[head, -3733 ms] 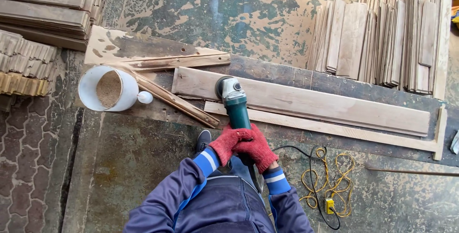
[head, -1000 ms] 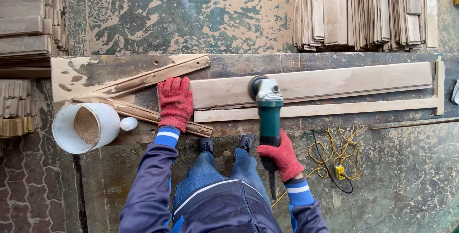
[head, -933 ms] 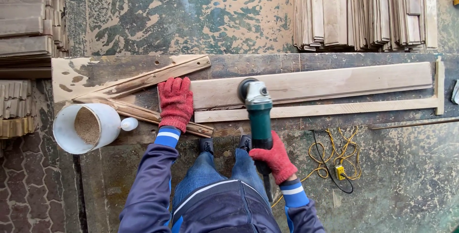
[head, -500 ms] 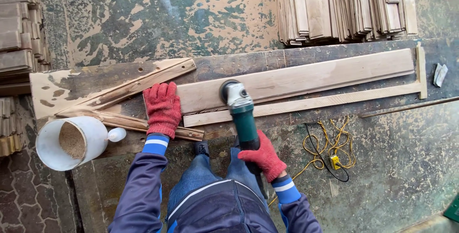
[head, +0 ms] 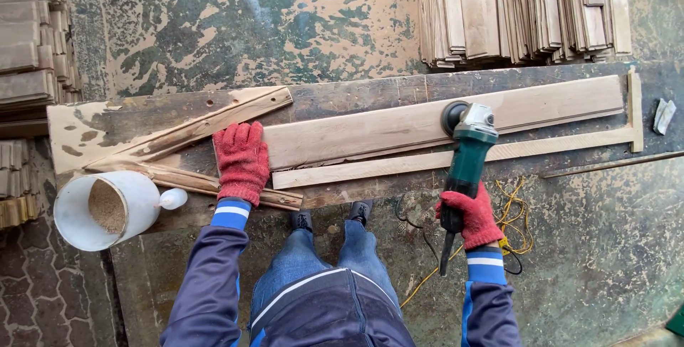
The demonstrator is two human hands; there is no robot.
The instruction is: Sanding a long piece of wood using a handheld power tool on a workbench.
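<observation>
— Why is the left hand (head: 242, 163) laid flat like that?

— It lies palm down, fingers spread and gripping nothing, on the near end of the long plank (head: 442, 120). My guess is that it pins the wood so it cannot skid or chatter under the tool. The glove is red knit, and so is the other one.

— And the right hand (head: 469, 216)?

— Closed firmly round the rear of the green angle grinder (head: 467, 146), whose disc end sits on the plank's face about midway along. Held from behind like that, the body points away from the person and the black cord trails back past the wrist toward the yellow cable (head: 514, 227) on the floor (well clear of the disc, sensibly).

— What keeps the plank straight?

— It lies along a dark board (head: 356, 97) that serves as the surface, with a thin strip (head: 456, 158) just beside its near edge and a short upright piece (head: 635, 108) at the far right end. Those read to me as stops to brace the work.

— The white jug (head: 107, 208)?

— Tipped on its side to the left of the pinning hand, its cut-open mouth showing sawdust inside. Stacks of slats (head: 520, 8) stand beyond the board, within reach.
</observation>
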